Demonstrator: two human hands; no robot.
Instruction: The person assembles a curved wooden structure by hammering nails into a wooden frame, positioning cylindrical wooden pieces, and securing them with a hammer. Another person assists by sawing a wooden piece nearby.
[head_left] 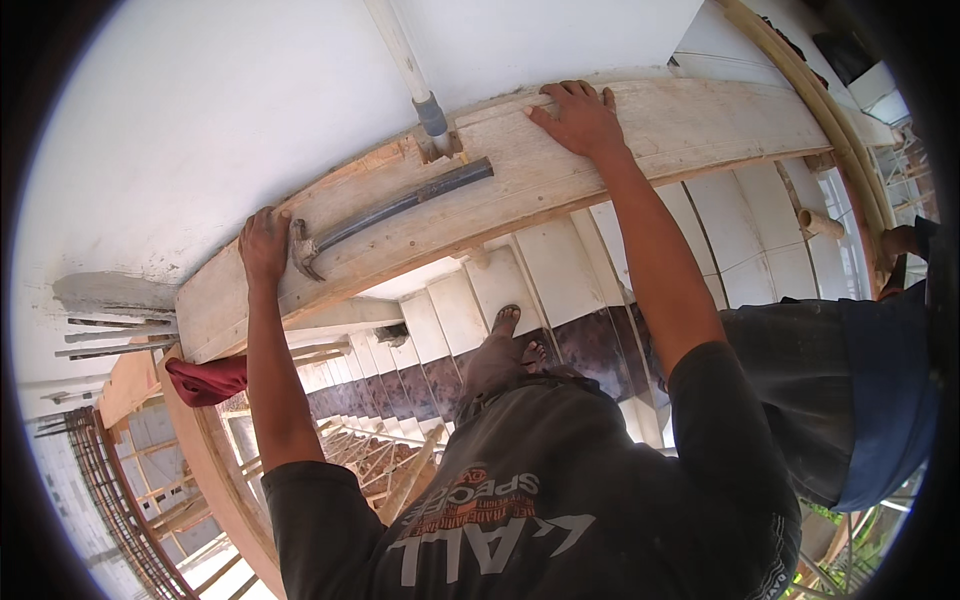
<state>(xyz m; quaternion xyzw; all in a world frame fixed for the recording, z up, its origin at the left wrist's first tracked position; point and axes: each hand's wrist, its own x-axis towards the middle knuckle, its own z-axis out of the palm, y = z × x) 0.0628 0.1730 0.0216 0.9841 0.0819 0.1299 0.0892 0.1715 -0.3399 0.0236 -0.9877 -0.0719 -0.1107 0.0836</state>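
A long, pale wooden board (700, 118) lies along the white wall in front of me. My left hand (265, 243) is closed over its far edge near the left end. Farther right, my right hand (581, 120) grips the same edge, its fingers bent over it and its thumb apart on the face. A claw hammer (400, 205) with a dark handle rests on the board between my hands, its head close to my left hand. Above the handle, a pale pipe (398, 45) with a grey coupling (431, 116) meets a notch in the board.
White stair steps (545, 265) with dark risers descend below, where my bare feet stand. A red cloth (208, 381) hangs beside the left end. Rebar (115, 325) juts out there. Bamboo poles (835, 125) and another person in dark and blue clothing (885, 390) are at right.
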